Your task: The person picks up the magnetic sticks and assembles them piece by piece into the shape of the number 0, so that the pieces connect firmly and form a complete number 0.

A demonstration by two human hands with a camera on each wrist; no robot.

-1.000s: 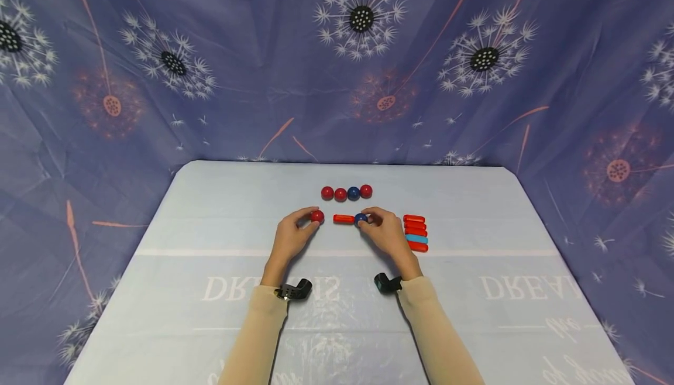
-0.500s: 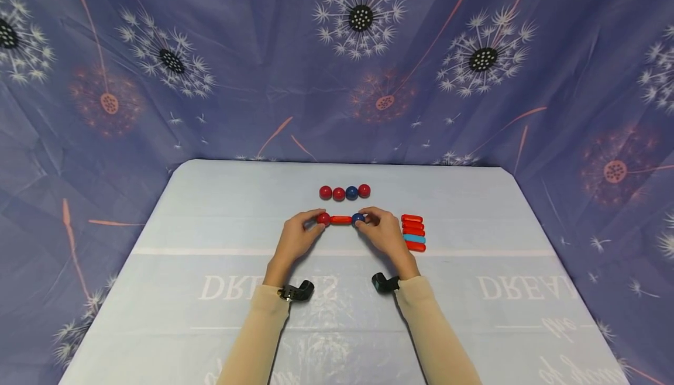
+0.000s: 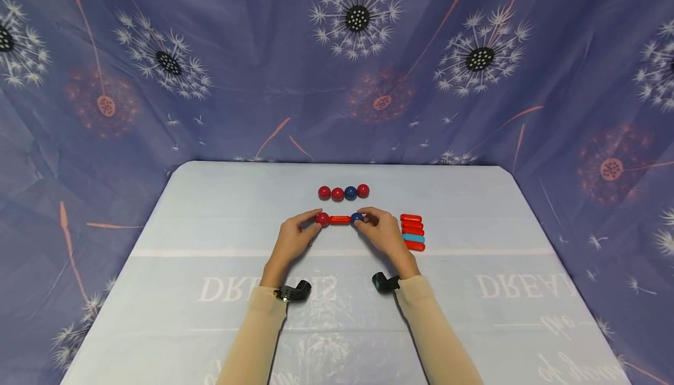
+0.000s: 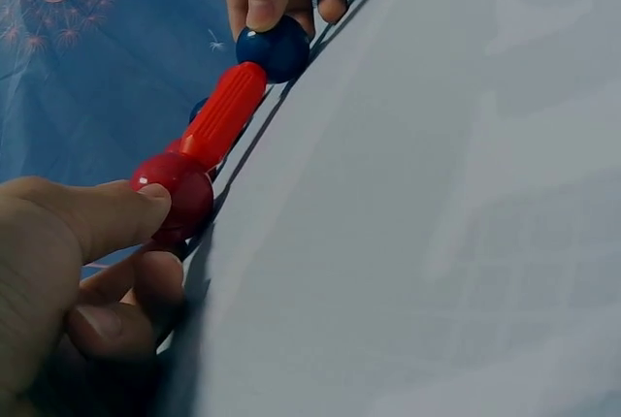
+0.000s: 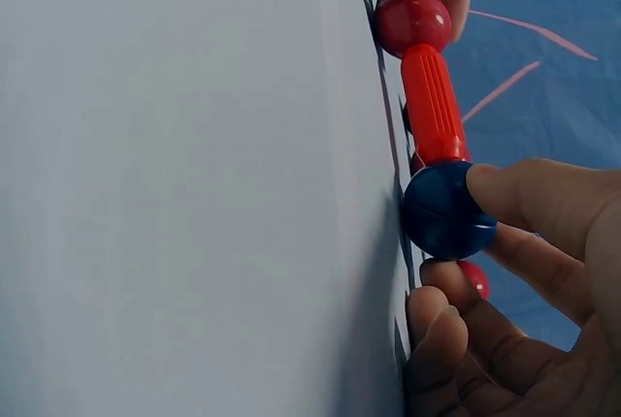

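My left hand [image 3: 295,237] pinches a glossy red ball [image 4: 178,194] between thumb and fingers. A blue ball [image 5: 448,209] is pinched the same way by my right hand [image 3: 385,234]. Between the two balls runs a short ribbed red rod [image 3: 340,220], its ends meeting both of them, so the three form one straight piece lying left to right, close over the table. In the left wrist view the rod [image 4: 225,114] slants up from the red ball to the blue one. The fingertips hide parts of both balls.
Behind the hands, red balls [image 3: 324,193] and one blue ball [image 3: 350,193] stand in a row on the white-covered table [image 3: 221,215]. Right of my right hand lies a stack of red rods [image 3: 412,225] with one light blue rod [image 3: 413,237]. A patterned purple cloth [image 3: 253,69] hangs behind.
My left hand has brought the red ball rightward against the rod's left end, closing the gap seen a second ago. The right hand keeps its hold on the blue ball.
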